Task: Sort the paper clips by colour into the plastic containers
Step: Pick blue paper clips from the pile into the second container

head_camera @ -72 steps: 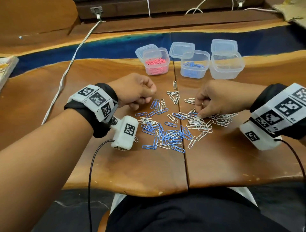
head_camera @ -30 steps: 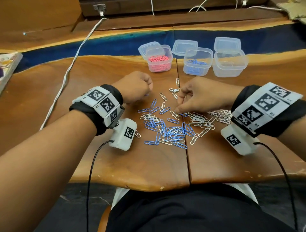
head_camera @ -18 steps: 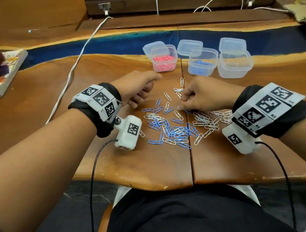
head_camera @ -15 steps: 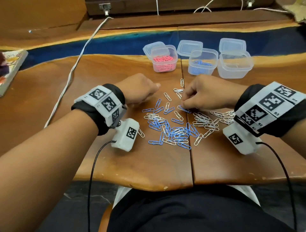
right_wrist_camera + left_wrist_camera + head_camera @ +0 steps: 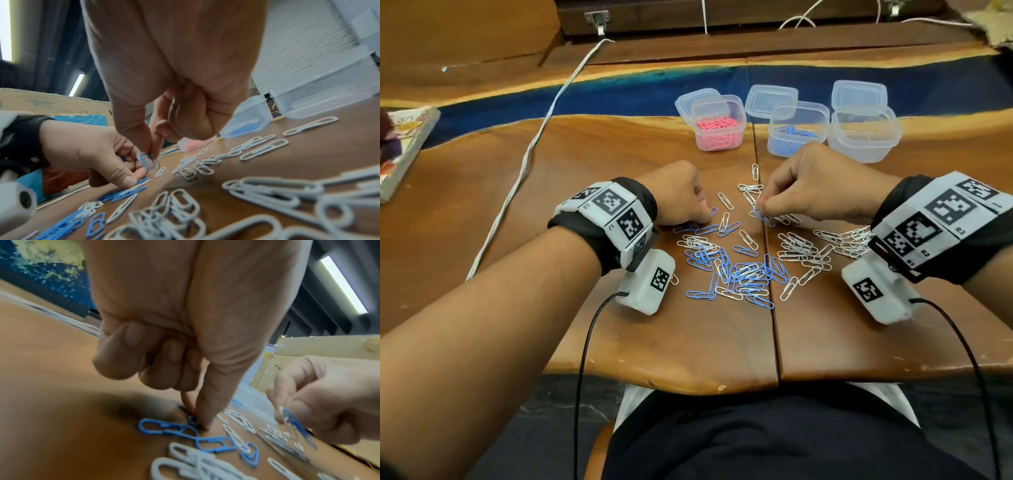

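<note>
Blue and white paper clips [image 5: 736, 270] lie mixed in the middle of the wooden table [image 5: 500, 192]; more white clips [image 5: 839, 240] lie to the right. My left hand [image 5: 709, 213] pinches a blue clip [image 5: 193, 420] against the table between thumb and forefinger, its other fingers curled. Close beside it, my right hand [image 5: 759, 209] pinches another blue clip [image 5: 147, 158] just above the table. Behind stand three open containers: one with pink clips [image 5: 717, 132], one with blue clips [image 5: 796, 132], one with white clips [image 5: 863, 137].
Three clear lids [image 5: 772, 99] lie behind the containers. A white cable [image 5: 534, 147] runs diagonally across the left of the table, and a book [image 5: 404, 150] lies at the far left. The table's front edge [image 5: 688, 380] is near my body.
My right hand moved left from the white clips to the middle and lifted a blue clip. My left hand stretched forward briefly, then came down onto a blue clip.
</note>
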The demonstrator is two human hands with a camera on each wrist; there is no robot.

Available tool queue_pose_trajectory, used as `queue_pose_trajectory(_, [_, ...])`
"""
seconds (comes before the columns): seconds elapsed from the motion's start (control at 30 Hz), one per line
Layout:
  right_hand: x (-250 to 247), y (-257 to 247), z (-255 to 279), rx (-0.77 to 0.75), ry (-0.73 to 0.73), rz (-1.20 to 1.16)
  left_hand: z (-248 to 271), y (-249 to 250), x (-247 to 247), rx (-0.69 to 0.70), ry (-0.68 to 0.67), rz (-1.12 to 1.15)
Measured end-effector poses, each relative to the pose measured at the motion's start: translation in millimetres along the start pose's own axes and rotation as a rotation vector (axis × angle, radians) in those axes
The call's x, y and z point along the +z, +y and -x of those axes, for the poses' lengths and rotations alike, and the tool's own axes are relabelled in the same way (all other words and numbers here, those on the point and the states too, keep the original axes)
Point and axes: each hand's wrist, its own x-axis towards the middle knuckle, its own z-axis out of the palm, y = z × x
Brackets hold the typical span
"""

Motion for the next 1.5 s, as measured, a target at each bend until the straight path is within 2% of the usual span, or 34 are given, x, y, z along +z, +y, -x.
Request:
queue_pose_trajectory(0.23, [3, 4, -2, 0.102, 0.014, -0.169, 3, 0, 0, -0.068, 0.001, 0.058])
queue_pose_trajectory(0.4, [-2, 0, -5, 0.253, -0.105, -0.466, 8, -6, -8, -0.175, 0.032, 0.566])
queue_pose_trajectory(0.47, [-2, 1, -7, 0.268, -0.090, -0.419, 12, -11, -8, -0.200, 0.059, 0.777])
queue_pose_trajectory(0.57, [0, 3, -5, 0.141, -0.076, -0.057, 16, -20, -9, -0.200, 0.055, 0.860])
queue_pose_trajectory(0.63, [0, 0, 2, 0.020, -0.136, 0.214, 18, -25, -9, -0.205, 0.022, 0.836])
queue_pose_trajectory(0.73, [3, -6, 11, -0.044, -0.193, 0.368, 18, -32, -8, -0.215, -0.028, 0.713])
queue_pose_trajectory(0.8, [9, -8, 11, -0.070, -0.170, 0.444, 20, -32, -6, -0.144, -0.024, 0.473])
queue_pose_trajectory(0.87, [15, -9, 10, -0.072, -0.175, 0.488, 22, -34, -2, -0.014, -0.018, 0.229])
queue_pose_trajectory(1.0, [23, -12, 10, -0.065, -0.173, 0.514, 23, -35, 3, 0.098, -0.034, 0.142])
queue_pose_trajectory(1.3, [27, -14, 16, -0.064, -0.221, 0.556, 19, -27, 4, 0.102, -0.048, -0.128])
queue_pose_trajectory(1.43, [17, -14, 20, -0.038, -0.234, 0.449, 20, -29, 6, 0.092, -0.029, -0.135])
queue_pose_trajectory(1.5, [9, -13, 22, 0.023, -0.228, 0.278, 20, -29, 8, 0.077, -0.024, -0.145])
